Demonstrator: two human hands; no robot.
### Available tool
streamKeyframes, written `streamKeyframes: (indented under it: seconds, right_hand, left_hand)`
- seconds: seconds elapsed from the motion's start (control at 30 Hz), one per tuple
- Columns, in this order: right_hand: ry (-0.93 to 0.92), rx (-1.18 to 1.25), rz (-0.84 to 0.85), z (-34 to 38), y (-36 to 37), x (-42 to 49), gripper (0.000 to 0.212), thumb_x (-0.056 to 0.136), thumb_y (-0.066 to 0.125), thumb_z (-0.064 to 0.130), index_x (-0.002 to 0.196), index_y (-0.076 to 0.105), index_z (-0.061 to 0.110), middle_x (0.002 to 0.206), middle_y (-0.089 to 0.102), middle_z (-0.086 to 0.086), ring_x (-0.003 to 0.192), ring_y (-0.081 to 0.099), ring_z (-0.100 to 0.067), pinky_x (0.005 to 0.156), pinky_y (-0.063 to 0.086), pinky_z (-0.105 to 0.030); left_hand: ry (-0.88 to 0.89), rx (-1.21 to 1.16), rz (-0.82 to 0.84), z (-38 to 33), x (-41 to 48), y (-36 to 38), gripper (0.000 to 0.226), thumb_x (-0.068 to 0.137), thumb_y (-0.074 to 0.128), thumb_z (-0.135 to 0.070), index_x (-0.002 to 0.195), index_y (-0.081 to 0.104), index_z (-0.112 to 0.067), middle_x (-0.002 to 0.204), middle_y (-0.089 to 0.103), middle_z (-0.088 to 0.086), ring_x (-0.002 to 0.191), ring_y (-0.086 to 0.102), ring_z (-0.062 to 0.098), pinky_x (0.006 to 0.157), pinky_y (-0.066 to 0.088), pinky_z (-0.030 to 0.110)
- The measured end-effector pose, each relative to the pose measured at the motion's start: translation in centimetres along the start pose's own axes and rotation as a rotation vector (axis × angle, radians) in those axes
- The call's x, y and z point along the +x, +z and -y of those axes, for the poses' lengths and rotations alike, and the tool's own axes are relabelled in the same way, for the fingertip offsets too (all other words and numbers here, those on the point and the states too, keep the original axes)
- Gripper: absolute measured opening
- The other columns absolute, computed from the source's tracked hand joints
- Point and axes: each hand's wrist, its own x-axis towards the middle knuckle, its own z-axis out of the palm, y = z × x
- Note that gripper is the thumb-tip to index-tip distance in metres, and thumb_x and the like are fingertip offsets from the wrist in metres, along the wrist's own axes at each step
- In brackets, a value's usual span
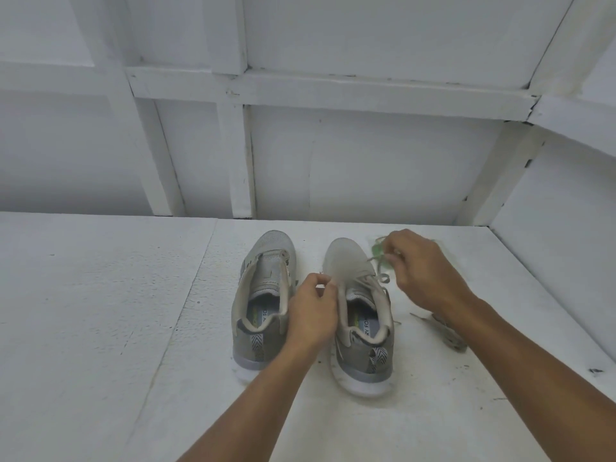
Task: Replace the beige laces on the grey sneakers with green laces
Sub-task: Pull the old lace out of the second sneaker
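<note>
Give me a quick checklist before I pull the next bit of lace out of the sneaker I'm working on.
1. Left sneaker stripped of its lace: ok, eyelets look empty.
2. Right sneaker stripped: not ok, the beige lace is still threaded near the toe.
3. Sneaker steadied: ok, left hand pinches its inner edge.
4. Lace end gripped: ok, a beige strand runs to the curled fingers of the right hand.
5. Green laces nearby: ok, beyond the toe by the right hand.
6. Green laces untangled: cannot tell, blurred and partly hidden.
</note>
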Motion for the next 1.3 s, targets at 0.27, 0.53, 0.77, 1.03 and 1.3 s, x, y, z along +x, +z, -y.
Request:
streamKeyframes:
  seconds: [0.27, 0.53, 0.77, 1.03, 1.3]
  right_hand:
    - [0.199, -0.16, 0.011, -1.5, 0.0, -0.7, 0.003, 0.089, 0.06, 0.015, 0.087, 0.061, 0.013, 0.092, 0.055, 0.001, 0.081, 0.056, -0.024, 0.067, 0.046, -0.036]
    - [0.441, 0.169, 0.059, 1.0, 0.0, -3.1, 0.008, 0.087, 0.065, 0.029, 0.086, 0.066, 0.021, 0.092, 0.064, 0.009, 0.086, 0.058, -0.011, 0.069, 0.042, -0.024]
    - [0.582, 0.238, 0.008, 2.7, 2.3, -5.4, 0.021, 0.089, 0.063, 0.035, 0.079, 0.063, 0.016, 0.073, 0.063, 0.003, 0.064, 0.055, -0.005, 0.048, 0.037, -0.012]
    - [0.691, 0.384, -0.095, 3.0, 3.7, -6.1, 0.02, 0.094, 0.056, 0.033, 0.081, 0.066, 0.021, 0.084, 0.065, 0.004, 0.074, 0.056, -0.001, 0.055, 0.033, -0.014]
    - [0.703, 0.416, -0.105, 3.1, 3.9, -6.1, 0.022, 0.094, 0.054, 0.034, 0.082, 0.066, 0.02, 0.081, 0.066, 0.004, 0.072, 0.057, -0.002, 0.052, 0.033, -0.013]
  left_hand:
    - [0.075, 0.082, -0.028, -0.8, 0.1, 0.1, 0.019, 0.096, 0.055, -0.035, 0.106, 0.06, -0.02, 0.105, 0.063, -0.004, 0.095, 0.061, 0.012, 0.09, 0.049, 0.033]
    - [0.476, 0.624, 0.15, -3.2, 1.6, 0.4, 0.017, 0.09, 0.061, -0.028, 0.105, 0.068, -0.026, 0.129, 0.047, -0.001, 0.124, 0.038, 0.017, 0.105, 0.033, 0.035]
    - [0.639, 0.936, 0.284, -4.5, 2.6, 0.5, 0.024, 0.091, 0.061, -0.039, 0.104, 0.069, -0.02, 0.135, 0.046, 0.001, 0.133, 0.03, 0.02, 0.105, 0.027, 0.038]
    - [0.567, 0.843, -0.101, -6.4, 4.8, -2.6, 0.016, 0.09, 0.051, -0.02, 0.091, 0.058, -0.006, 0.099, 0.059, 0.008, 0.097, 0.051, 0.029, 0.086, 0.042, 0.042]
    - [0.612, 0.971, 0.224, -6.6, 2.9, -0.5, 0.045, 0.09, 0.058, -0.037, 0.133, 0.049, -0.025, 0.151, 0.032, 0.005, 0.14, 0.023, 0.027, 0.111, 0.023, 0.043]
